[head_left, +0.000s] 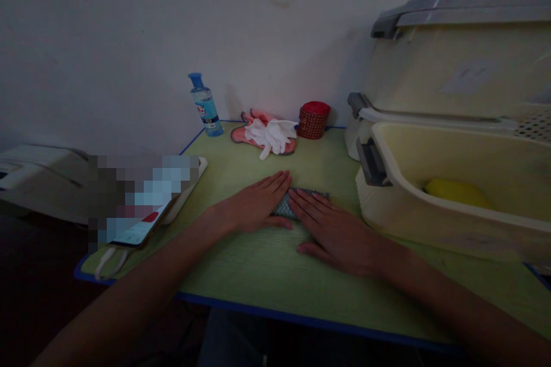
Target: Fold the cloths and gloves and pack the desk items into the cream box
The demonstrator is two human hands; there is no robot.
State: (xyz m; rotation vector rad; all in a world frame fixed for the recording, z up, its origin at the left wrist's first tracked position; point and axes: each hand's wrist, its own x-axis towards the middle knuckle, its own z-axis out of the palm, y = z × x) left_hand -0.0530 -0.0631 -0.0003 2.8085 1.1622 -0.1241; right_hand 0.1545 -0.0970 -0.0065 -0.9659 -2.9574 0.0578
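Observation:
Both my hands lie flat on a small folded cloth (282, 207) with a dark dotted pattern, in the middle of the green table (258, 269). My left hand (253, 203) rests on its left part with the fingers stretched out and pointing right. My right hand (333, 229) covers its right part, fingers straight and together, pointing up and left. Most of the cloth is hidden under the two hands.
A blue-capped bottle (205, 105), pink and white gloves (269, 135) and a red cylinder (314, 119) stand by the wall. A cream bin (451, 218) holding a yellow thing (458, 192) fills the right side. A blurred flat item (142, 200) lies at left.

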